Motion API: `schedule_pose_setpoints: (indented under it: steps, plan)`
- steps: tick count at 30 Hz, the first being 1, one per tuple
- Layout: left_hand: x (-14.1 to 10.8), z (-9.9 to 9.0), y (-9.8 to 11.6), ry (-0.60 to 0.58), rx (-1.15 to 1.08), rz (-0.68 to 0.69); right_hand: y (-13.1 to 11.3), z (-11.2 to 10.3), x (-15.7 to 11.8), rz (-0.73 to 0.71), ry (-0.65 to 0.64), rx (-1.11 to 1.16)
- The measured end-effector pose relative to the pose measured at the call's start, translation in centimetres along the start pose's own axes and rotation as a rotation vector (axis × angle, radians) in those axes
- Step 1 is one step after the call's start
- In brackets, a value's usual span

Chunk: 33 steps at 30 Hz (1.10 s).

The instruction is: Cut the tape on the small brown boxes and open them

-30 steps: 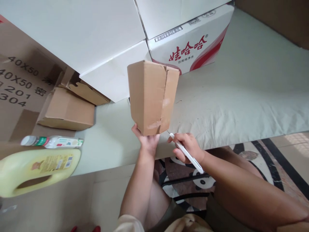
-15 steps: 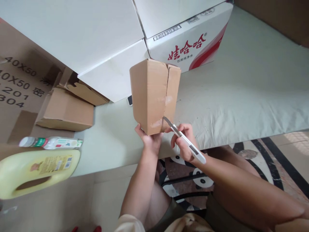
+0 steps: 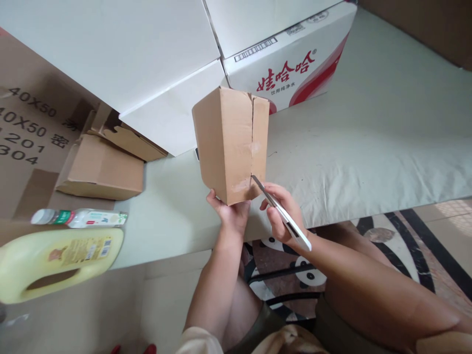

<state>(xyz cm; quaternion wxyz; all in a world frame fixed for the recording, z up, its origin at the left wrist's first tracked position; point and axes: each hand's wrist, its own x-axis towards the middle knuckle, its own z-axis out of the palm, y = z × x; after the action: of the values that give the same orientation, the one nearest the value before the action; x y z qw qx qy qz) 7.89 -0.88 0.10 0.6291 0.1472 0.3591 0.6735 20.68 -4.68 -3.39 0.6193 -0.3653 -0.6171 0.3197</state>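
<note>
A brown cardboard box point(image 3: 236, 142) stands tilted in front of me, with a dark seam running down its near side and strips of clear tape across it. My left hand point(image 3: 231, 212) grips the box from below, thumb at its lower left corner; some of the fingers are hidden under it. In my right hand point(image 3: 282, 211) is a white utility knife point(image 3: 285, 216) with its blade out. The blade tip meets the seam near the bottom of the box, by the lower tape.
White cartons point(image 3: 287, 73) stand behind the box. To the left are another small cardboard box point(image 3: 99, 167), a plastic bottle point(image 3: 79, 218) and a yellow jug point(image 3: 88, 250). A pale green cloth point(image 3: 368, 162) covers the table, its front edge close to my legs.
The box has shifted slightly left and turned a little. My right hand has rolled the knife, so its handle now shows more edge-on, with the tip still at the seam.
</note>
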Motion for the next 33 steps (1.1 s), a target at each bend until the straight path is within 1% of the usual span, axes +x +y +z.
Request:
schedule_pose_setpoints:
  steps: [4,8,14,17,19,22,24,25,26,27,29,31,33]
  plan:
    - [0.0,0.0,-0.2,0.008,0.002,0.01,-0.6,-0.3,0.4,-0.058,-0.055,-0.1]
    - [0.1,0.1,-0.5,0.023,-0.017,0.027,-1.0,-0.3,0.6,-0.114,-0.005,-0.236]
    - [0.1,0.6,-0.8,0.102,0.073,0.084,-1.1,0.2,0.3,-0.002,-0.002,-0.205]
    - [0.4,0.5,-0.5,0.121,0.071,0.116,-1.4,0.2,-0.2,0.007,-0.017,-0.147]
    - [0.9,0.0,0.0,0.121,0.05,0.127,-1.8,0.0,-0.5,-0.032,-0.065,-0.111]
    - [1.9,-1.6,1.6,0.141,0.018,0.147,-2.2,-0.8,-0.3,-0.198,-0.158,-0.083]
    - [2.5,-2.8,3.1,0.127,0.012,0.164,-1.8,-1.9,0.5,-0.271,-0.128,-0.147]
    - [2.6,-3.3,3.8,0.095,0.005,0.167,-1.3,-2.6,1.0,-0.248,-0.084,-0.221]
    - [2.7,-3.8,4.4,0.067,-0.004,0.16,-0.7,-3.4,1.7,-0.187,-0.048,-0.324]
    - [2.7,-4.1,4.8,0.035,-0.02,0.15,0.2,-4.3,2.3,-0.092,-0.056,-0.447]
    - [2.5,-4.5,5.4,-0.01,-0.055,0.115,2.1,-6.2,3.5,0.02,-0.149,-0.695]
    - [2.2,-4.6,5.5,-0.022,-0.077,0.065,3.9,-7.8,4.2,0.113,-0.236,-0.902]
    - [1.9,-4.6,5.3,-0.018,-0.069,-0.026,5.1,-8.9,4.3,0.151,-0.294,-1.003]
